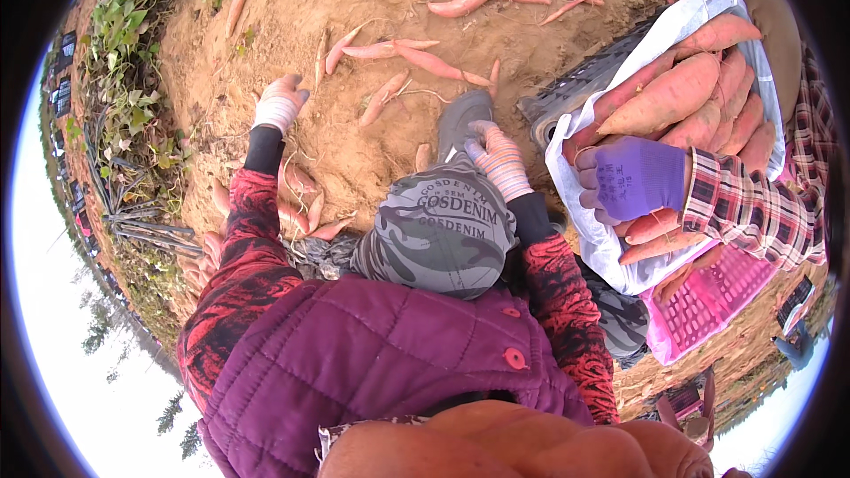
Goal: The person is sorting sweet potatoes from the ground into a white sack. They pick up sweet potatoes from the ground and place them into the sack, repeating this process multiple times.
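Observation:
My left hand point(281, 103), in a pale striped glove, reaches out over the sandy soil with its fingers loosely bent and apart, and nothing shows in it. Closest to its fingertips is a thin sweet potato point(320, 57). Farther right lie slender pinkish sweet potatoes point(434, 62) with stringy roots. My right hand point(498, 159), gloved the same way, is beside my grey shoe point(462, 119); its fingers look loosely spread and I see nothing in them. A short sweet potato point(382, 97) lies on the soil between my hands.
At right, a co-worker's purple-gloved hand point(633, 179) is on sweet potatoes in a crate lined with white plastic point(567, 155). A pink basket point(713, 301) stands below it. Green vines point(133, 26) edge the left. More sweet potatoes point(487, 0) lie at the far side.

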